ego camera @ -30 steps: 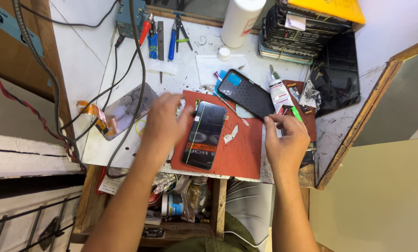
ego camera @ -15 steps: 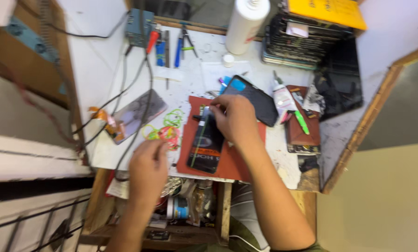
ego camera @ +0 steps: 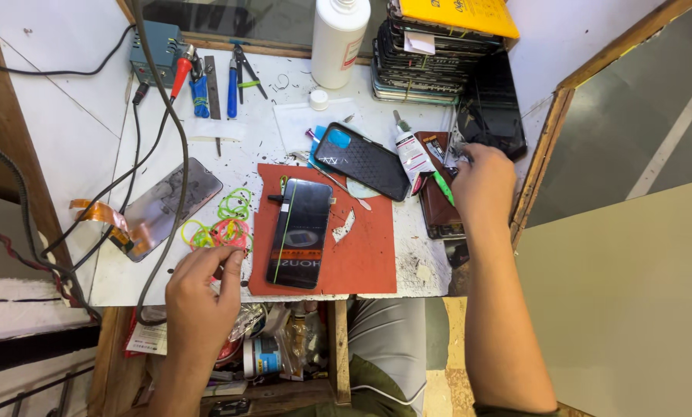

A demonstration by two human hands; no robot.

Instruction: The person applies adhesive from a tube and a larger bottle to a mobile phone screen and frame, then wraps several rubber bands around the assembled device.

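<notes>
A black phone (ego camera: 299,232) lies face up on a red mat (ego camera: 365,259), and neither hand touches it. My left hand (ego camera: 203,297) is at the table's front edge, its fingertips pinched at the pink edge of a heap of coloured rubber bands (ego camera: 221,222). My right hand (ego camera: 481,181) reaches to the right side, fingers curled over small parts beside a brown wallet-like pad (ego camera: 437,208). What those fingers hold is hidden. A white glue tube (ego camera: 411,153) and a black phone case (ego camera: 361,161) lie just left of that hand.
A glass panel with an orange flex (ego camera: 164,208) lies at the left under black cables (ego camera: 156,154). Pliers and cutters (ego camera: 207,77) sit at the back, with a white bottle (ego camera: 338,35), a stack of phones (ego camera: 427,66) and a black screen (ego camera: 493,108). A cluttered drawer (ego camera: 268,347) is open below.
My right hand left the phone on the mat and moved right to the table's edge. My left hand drew back to the rubber bands at the front.
</notes>
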